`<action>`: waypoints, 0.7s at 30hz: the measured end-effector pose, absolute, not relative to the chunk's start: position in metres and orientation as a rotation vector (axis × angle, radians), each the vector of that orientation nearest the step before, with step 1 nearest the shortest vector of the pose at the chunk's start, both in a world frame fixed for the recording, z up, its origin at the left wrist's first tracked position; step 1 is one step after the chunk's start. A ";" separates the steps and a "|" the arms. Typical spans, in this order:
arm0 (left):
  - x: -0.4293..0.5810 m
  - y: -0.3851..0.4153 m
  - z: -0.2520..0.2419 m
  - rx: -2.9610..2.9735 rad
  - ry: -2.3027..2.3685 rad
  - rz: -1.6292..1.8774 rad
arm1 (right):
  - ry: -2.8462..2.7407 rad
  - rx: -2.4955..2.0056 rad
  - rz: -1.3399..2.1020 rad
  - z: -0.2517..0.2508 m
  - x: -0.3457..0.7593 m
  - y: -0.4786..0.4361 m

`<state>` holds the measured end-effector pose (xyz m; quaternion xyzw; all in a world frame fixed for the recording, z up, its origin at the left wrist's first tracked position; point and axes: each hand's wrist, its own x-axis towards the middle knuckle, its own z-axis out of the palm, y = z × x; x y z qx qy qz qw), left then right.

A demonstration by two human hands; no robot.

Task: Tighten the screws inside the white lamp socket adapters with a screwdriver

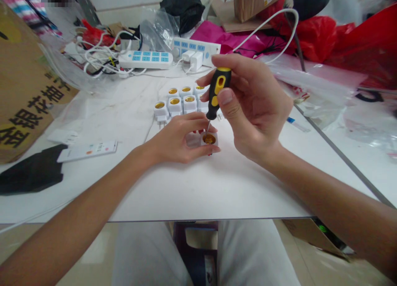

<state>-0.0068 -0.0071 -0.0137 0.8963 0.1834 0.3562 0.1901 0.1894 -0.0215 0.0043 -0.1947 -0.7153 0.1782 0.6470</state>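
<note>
My left hand [180, 139] rests on the white table [192, 186] with its fingers closed round a small white lamp socket [209, 139] that has a brass inside. My right hand [251, 108] grips a black and yellow screwdriver [217, 91] upright. Its tip points down into the socket's brass opening. Just behind, several more white sockets with brass centres [180, 102] stand in rows.
Two white power strips [145, 59] [197, 48] with tangled white cables lie at the back. A cardboard box [25, 91] stands left, with a black cloth [31, 174] and a white remote-like card [88, 150] beside it. Clear and red plastic bags [325, 42] fill the right.
</note>
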 end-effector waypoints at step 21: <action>-0.006 -0.006 -0.013 2.497 0.456 1.003 | -1.542 -0.417 0.288 -0.004 0.186 -0.015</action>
